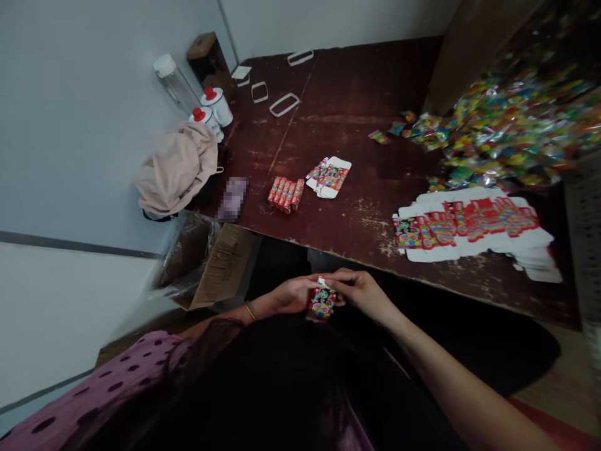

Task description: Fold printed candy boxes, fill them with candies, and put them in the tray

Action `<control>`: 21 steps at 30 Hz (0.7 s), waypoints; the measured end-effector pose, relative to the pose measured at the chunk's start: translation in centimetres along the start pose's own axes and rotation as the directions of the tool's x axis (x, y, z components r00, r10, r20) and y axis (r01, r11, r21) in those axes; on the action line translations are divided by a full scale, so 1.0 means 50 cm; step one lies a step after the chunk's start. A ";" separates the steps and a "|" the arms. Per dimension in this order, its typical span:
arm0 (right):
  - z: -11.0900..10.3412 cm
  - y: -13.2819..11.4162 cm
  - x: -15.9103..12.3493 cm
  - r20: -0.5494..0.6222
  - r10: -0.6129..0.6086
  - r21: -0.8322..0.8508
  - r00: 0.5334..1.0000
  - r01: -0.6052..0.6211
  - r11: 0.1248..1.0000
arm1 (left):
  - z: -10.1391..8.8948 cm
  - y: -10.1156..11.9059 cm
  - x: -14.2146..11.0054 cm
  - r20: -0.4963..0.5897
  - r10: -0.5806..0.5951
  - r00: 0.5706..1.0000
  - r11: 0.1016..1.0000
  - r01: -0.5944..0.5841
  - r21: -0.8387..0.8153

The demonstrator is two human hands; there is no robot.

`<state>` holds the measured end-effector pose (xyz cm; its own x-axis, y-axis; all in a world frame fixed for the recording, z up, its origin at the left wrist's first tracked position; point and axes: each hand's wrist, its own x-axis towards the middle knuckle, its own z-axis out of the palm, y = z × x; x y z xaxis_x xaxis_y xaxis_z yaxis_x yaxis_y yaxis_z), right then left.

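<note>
Between both hands, in front of the table edge, is a small printed candy box (pixel 322 302) with a white flap showing at its top. My left hand (pixel 297 294) grips it from the left side. The fingers of my right hand (pixel 360 290) close on its top right corner, by the flap. On the table beyond stand several filled-out red candy boxes (pixel 285 194) in a tight row. Beside them lie a few flat box blanks (pixel 330 176). A long fanned stack of flat box blanks (pixel 469 224) lies farther right.
A heap of wrapped candies (pixel 507 131) spills from a carton at the right. Lidded mugs (pixel 216 106), a clear bottle (pixel 176 81), a beige cloth bag (pixel 181 166) and white frames (pixel 284 105) are at the left and back. An open carton (pixel 223 263) stands below the table edge.
</note>
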<state>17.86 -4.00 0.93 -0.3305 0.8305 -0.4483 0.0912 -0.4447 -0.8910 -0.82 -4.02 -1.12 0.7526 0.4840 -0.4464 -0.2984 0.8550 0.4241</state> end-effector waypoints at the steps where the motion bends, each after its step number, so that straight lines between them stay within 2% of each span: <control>1: -0.001 0.002 -0.001 -0.017 -0.031 -0.038 0.999 0.031 0.999 | -0.001 -0.002 -0.003 0.006 -0.013 1.000 1.000 0.013 0.022; 4: -0.011 0.007 -0.012 -0.011 -0.235 -0.242 0.972 0.225 0.944 | -0.007 -0.012 -0.012 -0.058 -0.030 0.998 0.997 0.034 0.063; 7: -0.016 0.018 -0.030 0.097 -0.413 -0.420 0.906 0.413 0.808 | -0.012 -0.021 -0.015 -0.133 -0.001 0.991 0.996 0.012 0.083; 9: -0.002 0.032 -0.041 0.119 -0.455 -0.481 0.882 0.452 0.751 | -0.010 -0.022 -0.010 -0.140 0.016 0.990 0.989 0.005 0.147; 10: 0.011 0.040 -0.045 0.083 -0.465 -0.488 0.881 0.443 0.752 | -0.007 -0.019 -0.007 -0.154 0.044 0.987 0.983 -0.016 0.182; 12: 0.038 0.055 -0.046 -0.073 -0.459 -0.425 0.886 0.389 0.817 | 0.000 -0.007 0.003 -0.226 0.172 0.959 0.971 -0.127 0.202; 14: 0.050 0.064 -0.038 -0.189 -0.376 -0.226 0.907 0.332 0.916 | 0.005 0.015 0.012 -0.318 0.327 0.890 0.944 -0.293 0.153; 16: 0.034 0.057 -0.020 -0.111 -0.231 -0.021 0.967 0.230 0.973 | 0.004 0.046 0.019 -0.350 0.419 0.838 0.908 -0.391 0.152; 17: 0.016 0.043 -0.009 -0.072 -0.180 0.027 0.981 0.182 0.983 | 0.003 0.064 0.021 -0.328 0.442 0.835 0.896 -0.395 0.202; 18: -0.007 0.024 0.004 -0.043 -0.150 0.033 0.988 0.152 0.988 | 0.002 0.083 0.023 -0.269 0.436 0.859 0.889 -0.364 0.278; 21: -0.098 -0.061 0.052 0.013 -0.208 -0.138 0.978 0.208 0.968 | 0.014 0.131 0.029 0.012 0.256 0.967 0.794 -0.217 0.568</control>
<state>21.35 1.16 2.14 -0.3545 0.9004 -0.2522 0.1491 -0.2118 -0.9659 -1.28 2.14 1.57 0.6580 0.6845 -0.3138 -0.0669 0.4682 0.8811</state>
